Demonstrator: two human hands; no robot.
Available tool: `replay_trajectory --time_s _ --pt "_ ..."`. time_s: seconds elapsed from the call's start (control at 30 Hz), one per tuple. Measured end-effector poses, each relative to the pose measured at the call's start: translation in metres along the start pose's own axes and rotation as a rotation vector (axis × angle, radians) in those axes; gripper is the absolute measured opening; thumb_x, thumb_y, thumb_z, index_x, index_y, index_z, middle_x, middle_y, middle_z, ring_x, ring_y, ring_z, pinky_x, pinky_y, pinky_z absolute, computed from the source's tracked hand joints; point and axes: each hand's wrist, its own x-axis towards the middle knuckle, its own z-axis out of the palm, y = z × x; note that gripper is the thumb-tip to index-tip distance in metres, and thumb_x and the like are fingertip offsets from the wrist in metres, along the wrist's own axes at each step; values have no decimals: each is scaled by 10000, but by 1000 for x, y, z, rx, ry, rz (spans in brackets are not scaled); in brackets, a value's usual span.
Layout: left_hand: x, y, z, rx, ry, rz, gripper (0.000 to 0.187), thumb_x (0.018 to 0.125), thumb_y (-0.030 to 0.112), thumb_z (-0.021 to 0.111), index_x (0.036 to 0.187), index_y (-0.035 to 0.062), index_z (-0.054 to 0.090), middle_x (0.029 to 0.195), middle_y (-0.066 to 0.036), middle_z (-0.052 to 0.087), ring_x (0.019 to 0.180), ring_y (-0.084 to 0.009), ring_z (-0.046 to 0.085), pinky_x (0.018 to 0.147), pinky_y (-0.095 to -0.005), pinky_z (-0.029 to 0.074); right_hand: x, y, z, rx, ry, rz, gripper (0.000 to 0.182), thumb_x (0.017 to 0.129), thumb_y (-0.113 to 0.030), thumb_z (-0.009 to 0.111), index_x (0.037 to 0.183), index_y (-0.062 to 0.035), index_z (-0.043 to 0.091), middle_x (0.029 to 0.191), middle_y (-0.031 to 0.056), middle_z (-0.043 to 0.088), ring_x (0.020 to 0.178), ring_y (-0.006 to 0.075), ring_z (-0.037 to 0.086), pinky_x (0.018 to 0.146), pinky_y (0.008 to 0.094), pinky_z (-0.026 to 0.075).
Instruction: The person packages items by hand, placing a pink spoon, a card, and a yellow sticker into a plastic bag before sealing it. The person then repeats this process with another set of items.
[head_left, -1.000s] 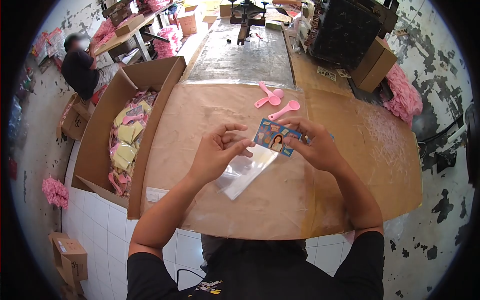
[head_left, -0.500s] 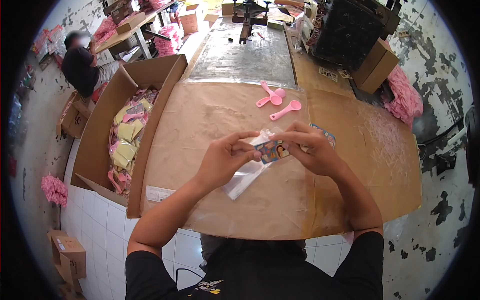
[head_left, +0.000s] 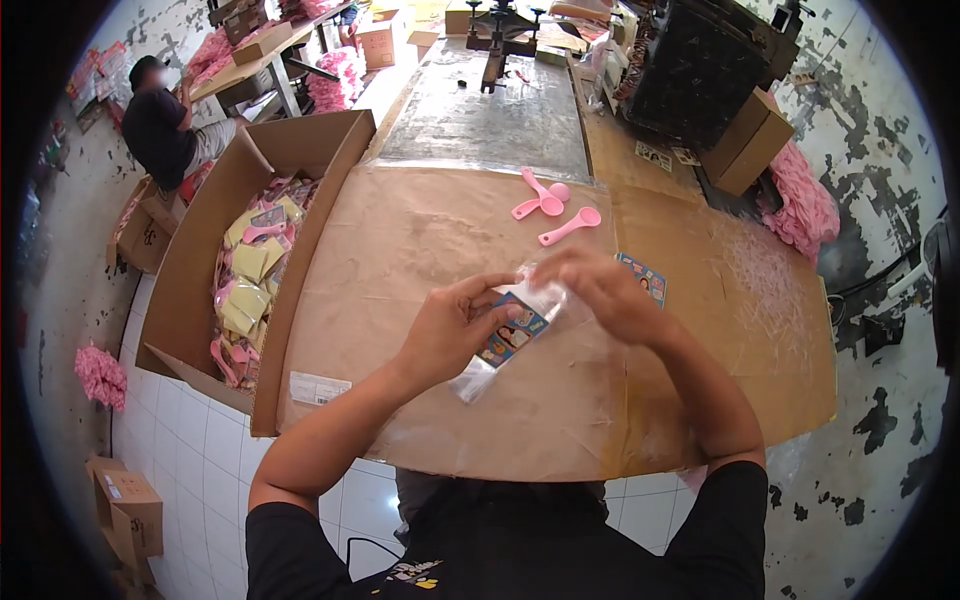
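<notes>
My left hand (head_left: 465, 325) is closed on a blue printed card (head_left: 509, 337), its thumb pressed on the card's face. A clear plastic bag (head_left: 474, 384) lies along the card and shows beyond both its ends. Over the bag's upper end is my right hand (head_left: 605, 295), fingers bent and smeared by motion. Just right of that hand, another blue printed card (head_left: 645, 279) lies on the cardboard. Beyond my hands rest several pink measuring spoons, one by itself (head_left: 570, 227) and others crossed in a pile (head_left: 540, 200).
A long cardboard box (head_left: 262, 375) at my left holds packets with yellow pieces and pink spoons. Brown cardboard (head_left: 400, 240) covers the table. A metal plate (head_left: 480, 130) and clamp-like press (head_left: 497, 50) stand at the back. Another person (head_left: 157, 130) sits at far left.
The card has tilted more steeply and moved slightly down and left with my left hand. My right hand has come off the card and sits at the bag's upper end.
</notes>
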Motion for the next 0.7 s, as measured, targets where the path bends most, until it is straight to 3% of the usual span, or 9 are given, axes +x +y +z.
replay_trajectory --time_s 0.03,0.13,0.2,0.33,0.43,0.53,0.63,0.7 --pt "2 -1 1 -58 18 -10 343 1033 57 672 1357 -42 617 1086 -107 766 951 -116 737 810 -242 605 7 11 -8 -44 10 58 188 1044 -174 628 1111 -33 732 1182 120 706 1147 256 649 1002 419 492" --pt "2 6 0 -101 32 -61 316 1034 66 673 1326 -49 638 1092 -106 764 941 -117 740 797 -241 613 29 61 -17 -581 74 -193 192 990 -188 664 1109 -58 741 1204 111 700 1186 288 638 1012 436 485" --pt "2 6 -2 -112 37 -61 309 1033 72 677 1315 -49 643 1095 -110 764 938 -115 742 788 -242 617 37 72 -18 -753 -61 -191 207 974 -168 660 1142 -77 739 1244 94 699 1212 309 632 1037 424 470" --pt "3 2 -5 -170 61 -17 312 1031 79 683 1315 -41 639 1092 -112 764 936 -108 741 775 -247 622 45 70 -14 -849 -181 -216 193 945 -132 706 1130 -89 734 1215 92 699 1166 323 637 968 419 494" --pt "2 6 -3 -199 72 -12 320 1030 77 684 1323 -40 630 1094 -109 764 934 -110 740 775 -251 624 48 60 -16 -537 -64 -218 196 943 -77 737 1138 -69 717 1145 72 702 1020 228 678 836 378 523" --pt "2 6 -2 -209 84 -7 331 1029 73 684 1333 -42 622 1104 -109 763 932 -114 739 780 -253 624 46 10 -21 111 108 84 241 975 -54 726 1207 -16 670 1106 60 690 920 126 675 747 322 535" --pt "2 3 2 -223 81 4 342 1028 68 684 1343 -46 615 1122 -112 761 938 -114 737 787 -252 624 41 -19 -10 493 277 94 287 980 -8 704 1257 4 628 1051 49 700 864 62 672 697 239 546" --pt "2 2 3 -221 78 24 345 1031 68 680 1348 -49 614 1133 -114 761 944 -111 735 790 -250 623 38 -22 -3 547 289 79 352 976 -15 720 1302 11 590 1049 55 689 888 88 681 720 246 558"
